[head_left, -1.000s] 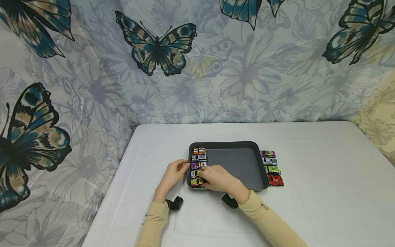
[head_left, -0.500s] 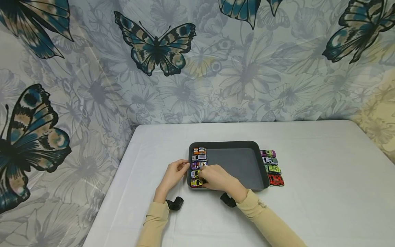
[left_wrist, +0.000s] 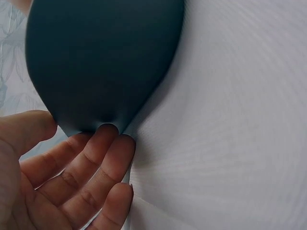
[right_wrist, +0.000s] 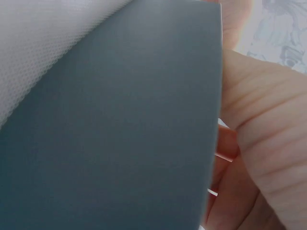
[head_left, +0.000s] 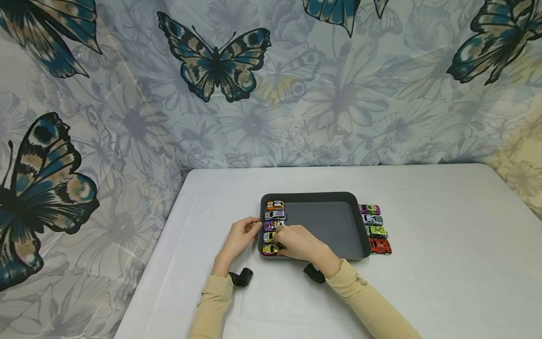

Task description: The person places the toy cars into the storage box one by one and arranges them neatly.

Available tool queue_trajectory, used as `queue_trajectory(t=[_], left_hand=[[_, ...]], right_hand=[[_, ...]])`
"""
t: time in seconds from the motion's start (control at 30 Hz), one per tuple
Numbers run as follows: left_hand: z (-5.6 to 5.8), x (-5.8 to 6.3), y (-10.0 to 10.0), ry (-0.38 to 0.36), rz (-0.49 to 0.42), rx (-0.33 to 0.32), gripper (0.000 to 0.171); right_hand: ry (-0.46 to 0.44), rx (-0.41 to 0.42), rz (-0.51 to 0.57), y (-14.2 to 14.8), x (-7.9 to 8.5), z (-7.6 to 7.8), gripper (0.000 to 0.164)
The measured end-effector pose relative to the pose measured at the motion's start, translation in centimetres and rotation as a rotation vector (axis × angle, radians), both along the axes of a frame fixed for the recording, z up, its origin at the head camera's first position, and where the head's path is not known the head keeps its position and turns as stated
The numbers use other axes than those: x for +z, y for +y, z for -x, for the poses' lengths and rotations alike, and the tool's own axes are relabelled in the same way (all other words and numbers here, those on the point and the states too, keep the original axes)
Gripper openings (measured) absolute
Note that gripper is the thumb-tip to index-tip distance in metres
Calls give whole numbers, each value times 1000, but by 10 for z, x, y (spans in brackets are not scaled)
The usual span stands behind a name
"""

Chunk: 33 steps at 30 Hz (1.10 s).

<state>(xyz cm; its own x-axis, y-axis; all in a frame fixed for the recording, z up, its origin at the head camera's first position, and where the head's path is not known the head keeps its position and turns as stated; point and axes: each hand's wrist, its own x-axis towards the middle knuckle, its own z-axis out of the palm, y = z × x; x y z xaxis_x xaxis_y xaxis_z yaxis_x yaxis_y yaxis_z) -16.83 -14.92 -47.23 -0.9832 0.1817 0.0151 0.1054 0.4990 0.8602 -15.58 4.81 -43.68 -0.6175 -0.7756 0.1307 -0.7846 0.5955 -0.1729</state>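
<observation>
A dark grey tray (head_left: 323, 226) lies on the white table. Along its left side, toy cars stand in a column: an orange one (head_left: 275, 205), a silver one (head_left: 275, 214), a purple one (head_left: 272, 226), a white-and-yellow one (head_left: 268, 237) and a yellow one (head_left: 269, 250) nearest the front. My right hand (head_left: 301, 243) reaches into the tray from the right, bent fingers on the front toy cars, hiding their right ends. My left hand (head_left: 239, 239) is at the tray's left side; in the left wrist view its fingertips touch the outer wall (left_wrist: 105, 72), the thumb close to the rim.
To the right of the tray, more toy cars line up on the cloth: a purple one (head_left: 370, 209), a silver one (head_left: 372, 220), a green one (head_left: 376, 231) and a red one (head_left: 380, 246). Butterfly-patterned fabric (head_left: 338, 117) hangs behind the table (head_left: 449, 263).
Both hands keep their places at the tray and the front toy cars. The head view shifts very slightly; the toy cars stay in their rows.
</observation>
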Motion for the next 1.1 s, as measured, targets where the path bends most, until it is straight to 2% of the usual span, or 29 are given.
queue_trajectory(t=[0.23,0.5,0.83,1.1], left_hand=[[0,1,1,0,-9,-4,31],[0,2,1,-4,-13,0,29],[0,0,1,-1,-6,5,31],[1,-1,0,-1,-10,2,31]], right_hand=[[19,-4,-4,1,1,-2,14],[104,-14,44,17,16,-1,18],[229,-109,127,74,38,-1,18],[189,-201,220,127,44,-4,20]])
